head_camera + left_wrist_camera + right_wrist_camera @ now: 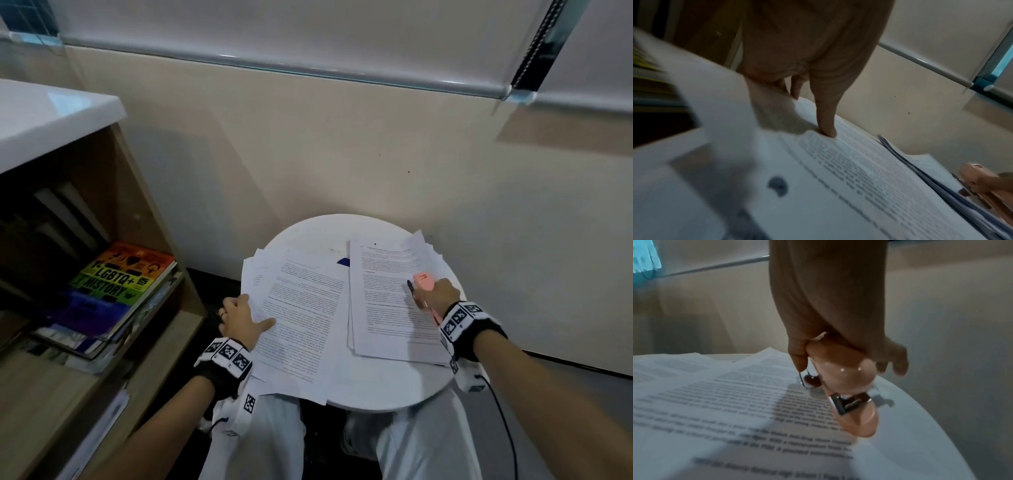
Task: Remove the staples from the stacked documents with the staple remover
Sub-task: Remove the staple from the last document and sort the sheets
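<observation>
Two piles of printed pages lie on a small round white table [373, 387]. The left pile [301, 318] is fanned and skewed; my left hand [239, 317] grips its left edge, thumb pressed on the top sheet and fingers under the lifted edge [824, 113]. The right pile [387, 298] lies by the table's right side. My right hand [442, 294] holds a pink staple remover [424, 284] over it. In the right wrist view the pink tool [849, 386] shows metal parts, and its front end touches the top page [735, 402]. No staple is visible.
A wooden shelf unit [102, 212] with a white top stands at the left, holding a rainbow-covered book [116, 284] and other books. A beige wall [342, 154] rises right behind the table. My knees in white trousers [260, 442] sit under the near rim.
</observation>
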Motion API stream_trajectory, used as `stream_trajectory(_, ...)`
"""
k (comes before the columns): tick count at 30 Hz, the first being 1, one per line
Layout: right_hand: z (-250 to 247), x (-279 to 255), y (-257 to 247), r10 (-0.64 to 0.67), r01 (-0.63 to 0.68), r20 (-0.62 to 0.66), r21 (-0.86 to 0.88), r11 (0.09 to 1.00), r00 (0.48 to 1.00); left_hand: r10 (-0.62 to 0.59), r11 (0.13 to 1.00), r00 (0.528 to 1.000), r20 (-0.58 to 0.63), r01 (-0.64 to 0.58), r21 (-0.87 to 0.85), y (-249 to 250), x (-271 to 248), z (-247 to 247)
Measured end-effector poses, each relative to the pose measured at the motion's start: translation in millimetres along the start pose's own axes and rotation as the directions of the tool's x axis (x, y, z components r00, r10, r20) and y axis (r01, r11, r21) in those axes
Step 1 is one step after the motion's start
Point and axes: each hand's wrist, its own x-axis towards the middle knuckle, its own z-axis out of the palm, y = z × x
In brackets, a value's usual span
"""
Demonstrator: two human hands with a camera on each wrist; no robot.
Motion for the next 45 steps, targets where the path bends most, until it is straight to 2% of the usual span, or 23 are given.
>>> stream_trajectory(2, 5, -5, 0, -0.042, 0.032, -0.046, -0.198, 0.98, 0.998, 0.011, 0.997, 1.0, 0.011, -0.01, -0.077, 0, 6, -3)
stream_trajectory(3, 8, -7, 0, -0.089, 0.064, -0.095, -0.239, 0.969, 0.991, 0.025, 0.992, 0.999, 0.024, -0.021, -0.121, 1, 8, -5)
stream_trajectory(5, 12, -18, 0, -0.202, 0.165, -0.183, -0.195, 0.967, 0.962, 0.041, 0.986, 0.998, 0.051, -0.032, -0.167, 4, 13, -7)
stream_trajectory(7, 17, -34, 1, -0.251, 0.247, -0.14, -0.043, 0.968, 0.958, 0.052, 0.979, 0.996, 0.069, -0.037, -0.201, 7, 16, -10)
stream_trajectory(8, 21, -45, 1, -0.227, 0.235, -0.078, 0.116, 0.965, 0.971, 0.056, 0.972, 0.997, 0.057, -0.042, -0.233, 8, 16, -11)
stream_trajectory(10, 32, -64, 5, -0.143, 0.093, 0.073, 0.466, 0.88, 0.987, 0.058, 0.956, 0.998, 0.01, -0.053, -0.29, 7, 15, -12)
stream_trajectory(11, 37, -71, 7, -0.112, 0.02, 0.129, 0.564, 0.826, 0.985, 0.046, 0.952, 0.999, -0.018, -0.049, -0.301, 6, 15, -12)
stream_trajectory(13, 47, -79, 12, -0.072, -0.057, 0.16, 0.678, 0.733, 0.984, 0.003, 0.943, 0.995, -0.103, -0.037, -0.331, -1, 8, -14)
stream_trajectory(15, 48, -84, 13, -0.055, -0.1, 0.171, 0.775, 0.623, 0.984, 0.001, 0.916, 0.978, -0.21, -0.085, -0.391, -13, -2, -19)
stream_trajectory(18, 44, -86, 12, -0.032, -0.141, 0.191, 0.818, 0.558, 0.981, 0.088, 0.81, 0.962, -0.258, -0.219, -0.543, -39, -15, -26)
stream_trajectory(20, 43, -90, 10, -0.028, -0.141, 0.192, 0.808, 0.573, 0.981, 0.083, 0.658, 0.979, -0.189, -0.196, -0.727, -47, -23, -31)
stream_trajectory(22, 42, -92, 9, -0.023, -0.138, 0.188, 0.793, 0.593, 0.982, 0.141, 0.533, 0.982, -0.125, -0.182, -0.826, -49, -29, -36)
stream_trajectory(27, 40, -88, 12, 0.058, -0.228, 0.239, 0.781, 0.582, 0.969, 0.252, 0.449, 0.965, -0.079, -0.189, -0.873, -29, -41, -54)
stream_trajectory(29, 38, -90, 11, 0.068, -0.234, 0.245, 0.756, 0.612, 0.967, 0.319, 0.453, 0.948, 0.001, -0.152, -0.878, -18, -47, -53)
stream_trajectory(30, 36, -93, 10, 0.066, -0.224, 0.234, 0.756, 0.615, 0.97, 0.358, 0.49, 0.933, 0.038, -0.153, -0.858, -14, -50, -48)
stream_trajectory(32, 33, -97, 8, 0.074, -0.213, 0.216, 0.741, 0.637, 0.974, 0.418, 0.635, 0.901, 0.118, -0.197, -0.747, -8, -59, -31)
stream_trajectory(34, 28, -98, 7, 0.073, -0.205, 0.211, 0.717, 0.666, 0.975, 0.38, 0.807, 0.909, 0.173, -0.235, -0.541, -6, -68, -12)
stream_trajectory(35, 26, -98, 6, 0.07, -0.197, 0.2, 0.731, 0.654, 0.977, 0.349, 0.856, 0.918, 0.186, -0.232, -0.461, -6, -72, -4)
stream_trajectory(37, 22, -97, 3, 0.066, -0.145, 0.133, 0.763, 0.631, 0.989, 0.324, 0.899, 0.92, 0.22, -0.226, -0.376, -8, -81, 10)
stream_trajectory(40, 11, -100, -12, -0.012, 0.042, -0.058, 0.56, 0.828, 0.998, 0.309, 0.929, 0.906, 0.291, -0.221, -0.297, -9, -87, 17)
stream_trajectory(41, 9, -102, -18, -0.039, 0.075, -0.081, 0.499, 0.863, 0.996, 0.295, 0.936, 0.91, 0.292, -0.214, -0.281, -10, -86, 16)
stream_trajectory(43, 9, -109, -31, -0.096, 0.09, -0.014, 0.494, 0.865, 0.995, 0.277, 0.948, 0.919, 0.282, -0.213, -0.237, -12, -82, 14)
stream_trajectory(45, 15, -120, -44, -0.178, 0.075, 0.153, 0.515, 0.854, 0.972, 0.273, 0.96, 0.88, 0.388, -0.223, -0.169, -11, -80, 7)
